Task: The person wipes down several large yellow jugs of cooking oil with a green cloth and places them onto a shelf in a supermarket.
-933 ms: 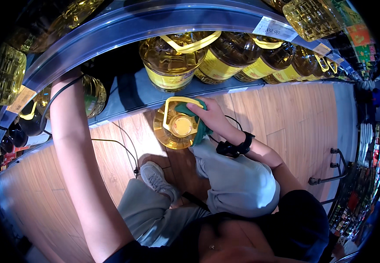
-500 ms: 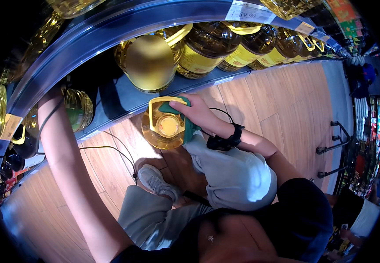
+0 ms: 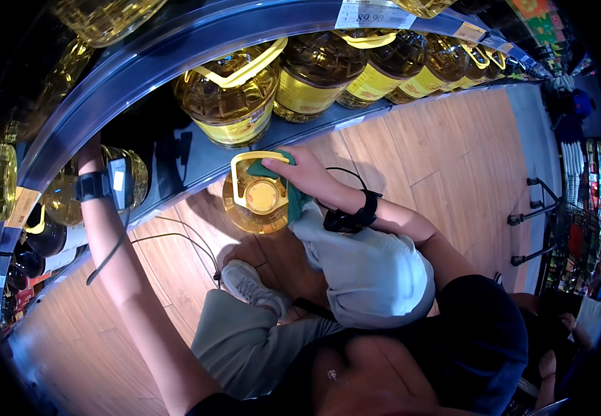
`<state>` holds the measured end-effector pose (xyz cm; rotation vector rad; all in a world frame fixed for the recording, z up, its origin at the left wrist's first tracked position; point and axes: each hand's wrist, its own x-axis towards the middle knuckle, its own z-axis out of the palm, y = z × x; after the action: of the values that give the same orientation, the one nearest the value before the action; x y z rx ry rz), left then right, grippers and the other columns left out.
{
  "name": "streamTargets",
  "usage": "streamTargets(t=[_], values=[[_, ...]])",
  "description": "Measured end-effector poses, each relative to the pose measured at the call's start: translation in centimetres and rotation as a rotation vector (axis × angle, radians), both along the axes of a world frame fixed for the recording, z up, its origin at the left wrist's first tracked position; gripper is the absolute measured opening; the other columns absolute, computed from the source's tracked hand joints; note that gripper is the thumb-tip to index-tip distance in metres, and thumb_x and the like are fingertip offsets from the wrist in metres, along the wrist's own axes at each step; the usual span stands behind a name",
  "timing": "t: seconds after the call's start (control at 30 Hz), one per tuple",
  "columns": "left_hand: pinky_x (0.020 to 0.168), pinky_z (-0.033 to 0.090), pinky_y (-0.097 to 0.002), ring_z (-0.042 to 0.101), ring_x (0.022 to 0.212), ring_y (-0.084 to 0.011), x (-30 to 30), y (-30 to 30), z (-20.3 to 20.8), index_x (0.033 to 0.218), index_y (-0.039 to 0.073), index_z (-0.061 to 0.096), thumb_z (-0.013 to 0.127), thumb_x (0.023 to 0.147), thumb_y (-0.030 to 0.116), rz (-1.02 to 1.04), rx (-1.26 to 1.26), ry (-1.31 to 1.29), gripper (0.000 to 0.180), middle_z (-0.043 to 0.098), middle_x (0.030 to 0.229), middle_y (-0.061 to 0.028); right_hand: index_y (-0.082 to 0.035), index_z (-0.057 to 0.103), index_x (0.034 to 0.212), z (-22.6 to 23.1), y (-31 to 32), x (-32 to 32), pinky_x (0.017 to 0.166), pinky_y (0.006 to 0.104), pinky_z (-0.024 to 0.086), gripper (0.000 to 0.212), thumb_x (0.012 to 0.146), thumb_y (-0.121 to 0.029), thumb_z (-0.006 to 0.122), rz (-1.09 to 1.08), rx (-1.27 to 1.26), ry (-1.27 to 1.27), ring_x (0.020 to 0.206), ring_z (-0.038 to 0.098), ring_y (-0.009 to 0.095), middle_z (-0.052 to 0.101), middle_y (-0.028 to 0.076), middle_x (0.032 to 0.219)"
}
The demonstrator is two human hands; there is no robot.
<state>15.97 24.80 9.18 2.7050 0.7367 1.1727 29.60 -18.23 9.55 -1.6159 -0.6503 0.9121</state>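
A large oil bottle with a yellow handle and cap stands at the shelf edge by my knee. My right hand is closed on a green cloth, held against the bottle's side by the handle, thumb over the handle's corner. My left hand reaches deep under the upper shelf, beside another oil bottle; its fingers are hidden in the dark. A black band circles each wrist. Another oil bottle with a yellow label stands on the lower shelf beyond my right hand.
The upper shelf's blue edge curves over the lower shelf. Several oil bottles line the lower shelf to the right. A black cable trails near my shoe. Black metal brackets are at right; another person is at lower right.
My left arm has drawn back slightly, so its wristband now shows. My right hand and the cloth stay at the bottle. The other person at lower right shows more of their arms.
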Motion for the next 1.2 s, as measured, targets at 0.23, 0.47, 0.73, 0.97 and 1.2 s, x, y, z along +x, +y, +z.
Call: streamTargets(t=[0.23,0.47,0.73,0.97,1.2], values=[[0.079,0.045,-0.0409,0.058,0.089,-0.0326,-0.7,-5.4,0.8,0.105,0.003,0.059,0.064,0.082,0.018,-0.114,0.005,-0.070,0.028,0.061,0.094,-0.0169,0.003,0.063,0.093,-1.1,-0.1,-0.1,0.063,0.0255,0.047,0.035,0.086,-0.031,0.060,-0.013,0.011,-0.008,0.069,0.057,0.009,0.065,0.006,0.076],[0.092,0.038,-0.0341,0.052,0.102,-0.0258,-2.2,-12.2,3.1,0.122,-0.001,0.039,0.068,0.079,0.011,-0.196,-0.184,-0.163,0.054,0.051,0.112,-0.0185,0.004,0.063,0.091,0.1,-0.1,-0.1,0.063,0.0252,0.046,0.036,0.087,-0.032,0.060,0.000,-0.049,-0.076,0.068,0.057,0.009,0.064,0.006,0.075],[0.103,0.028,-0.0500,0.048,0.115,-0.0340,-5.4,-16.2,1.4,0.121,0.009,0.040,0.072,0.074,0.018,-0.410,0.031,-0.179,0.058,0.052,0.117,-0.0133,0.002,0.062,0.087,0.5,0.1,-0.2,0.060,0.0251,0.045,0.032,0.086,-0.030,0.062,-0.050,-0.090,0.000,0.066,0.055,0.008,0.062,0.004,0.074],[0.100,0.035,-0.0471,0.049,0.113,-0.0350,-6.4,-17.1,2.0,0.117,0.008,0.047,0.074,0.070,0.019,-0.423,-0.043,-0.111,0.055,0.053,0.118,-0.0129,0.002,0.062,0.086,-0.2,0.0,0.5,0.059,0.0244,0.044,0.032,0.083,-0.029,0.065,0.012,-0.085,-0.139,0.065,0.053,0.007,0.061,0.004,0.071],[0.098,0.039,-0.0428,0.058,0.103,-0.0276,-6.3,-16.7,3.1,0.115,0.002,0.054,0.055,0.089,0.022,-0.465,-0.287,-0.215,0.033,0.061,0.107,-0.0129,0.001,0.060,0.087,0.9,0.6,0.6,0.061,0.0233,0.044,0.031,0.083,-0.029,0.066,0.037,-0.075,-0.176,0.068,0.053,0.006,0.060,0.003,0.073]])
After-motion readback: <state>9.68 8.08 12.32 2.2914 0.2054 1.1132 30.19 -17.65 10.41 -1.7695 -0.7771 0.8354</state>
